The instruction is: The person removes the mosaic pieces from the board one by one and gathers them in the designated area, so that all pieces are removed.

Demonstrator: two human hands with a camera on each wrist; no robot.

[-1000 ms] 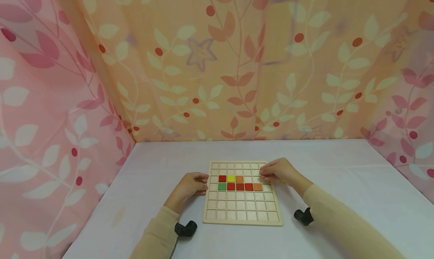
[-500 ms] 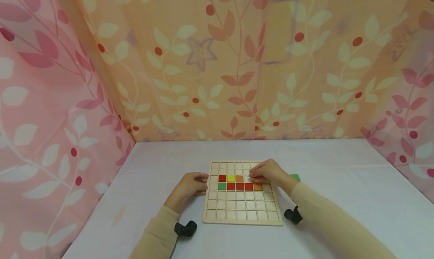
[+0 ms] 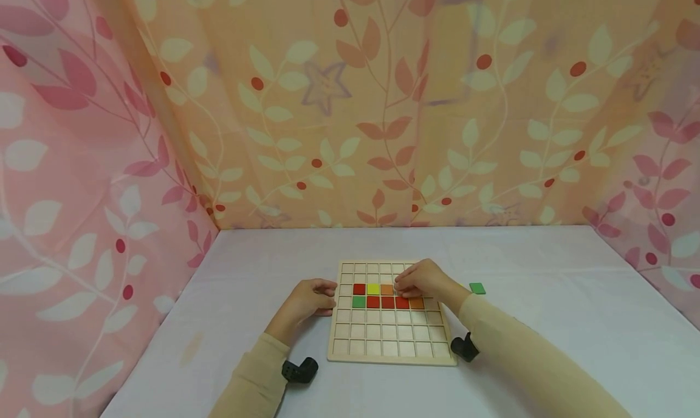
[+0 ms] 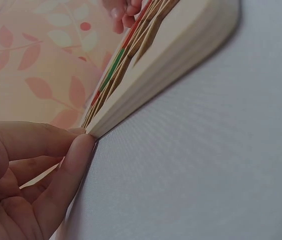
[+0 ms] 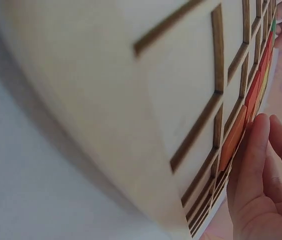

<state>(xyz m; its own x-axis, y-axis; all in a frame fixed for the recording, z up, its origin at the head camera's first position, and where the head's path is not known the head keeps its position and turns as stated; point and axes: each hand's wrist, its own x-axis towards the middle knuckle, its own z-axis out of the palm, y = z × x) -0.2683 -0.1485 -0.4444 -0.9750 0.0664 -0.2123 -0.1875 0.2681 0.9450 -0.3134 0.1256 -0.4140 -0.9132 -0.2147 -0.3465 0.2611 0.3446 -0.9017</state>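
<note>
A pale wooden grid board [image 3: 381, 358] lies flat, with coloured square tiles in two of its rows. The farther row shows a red tile [image 3: 359, 289], a yellow tile [image 3: 373, 289] and an orange tile [image 3: 386, 289]. Nearer are a green tile [image 3: 358, 302], several red ones and another orange tile [image 3: 416, 304]. My left hand [image 3: 307, 298] grips the board's left edge between thumb and forefinger [image 4: 41, 141]. Over the right part of the tile rows, my right hand [image 3: 426, 281] has its fingertips low at the cell beside the farther orange tile; I cannot tell whether they pinch a tile.
A loose green tile [image 3: 477, 288] lies on the white tabletop [image 3: 525, 266] right of the board. Black wrist devices stick out by the left cuff [image 3: 300, 370] and the right cuff [image 3: 465, 347]. Patterned cloth [image 3: 383, 132] hangs behind and at both sides.
My right hand has moved left from the board's right edge to the cell beside the farther orange tile. This uncovers the loose green tile; a yellow patch seen beneath the wrist is now hidden. My left hand stays put.
</note>
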